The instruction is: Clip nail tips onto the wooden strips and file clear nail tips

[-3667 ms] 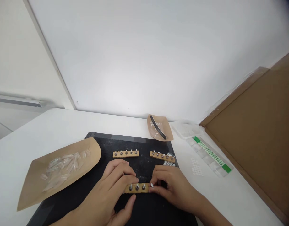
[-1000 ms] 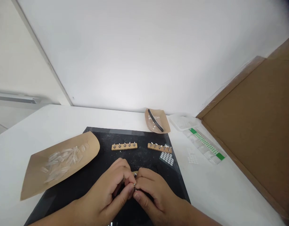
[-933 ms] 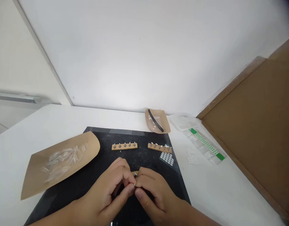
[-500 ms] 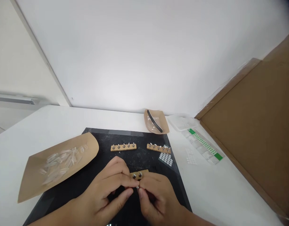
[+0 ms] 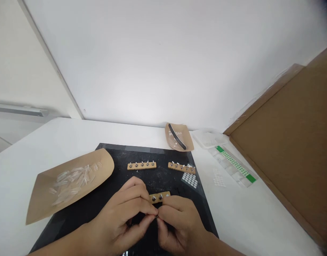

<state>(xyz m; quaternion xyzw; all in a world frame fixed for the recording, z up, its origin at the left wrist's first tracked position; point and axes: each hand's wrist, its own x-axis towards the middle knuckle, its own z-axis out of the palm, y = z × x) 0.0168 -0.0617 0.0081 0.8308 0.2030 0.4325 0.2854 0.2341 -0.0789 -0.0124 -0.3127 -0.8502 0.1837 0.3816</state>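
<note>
Left hand (image 5: 126,209) and right hand (image 5: 181,217) meet low in view, thumbs and forefingers pinched on a tiny dark piece (image 5: 156,216), mostly hidden by skin. Likely light, hard, rather slick; best held by its sides, fingertips only, as it could easily skid loose. Near strip (image 5: 164,195) just beyond the fingertips: two pegs and a white dot showing, its left end behind the left hand. Looks stiff, light; long edges the safer hold, pegs probably easily knocked. Mat (image 5: 158,182) runs on past it to left strip (image 5: 141,168) and right strip (image 5: 181,169), white-dotted sheet (image 5: 189,180) against the latter. Big tray (image 5: 39,199) bounds the left; mat's right edge passes near the right hand, then white worktop (image 5: 248,213) to the cardboard (image 5: 283,142). Small tray (image 5: 189,141) at the back.
</note>
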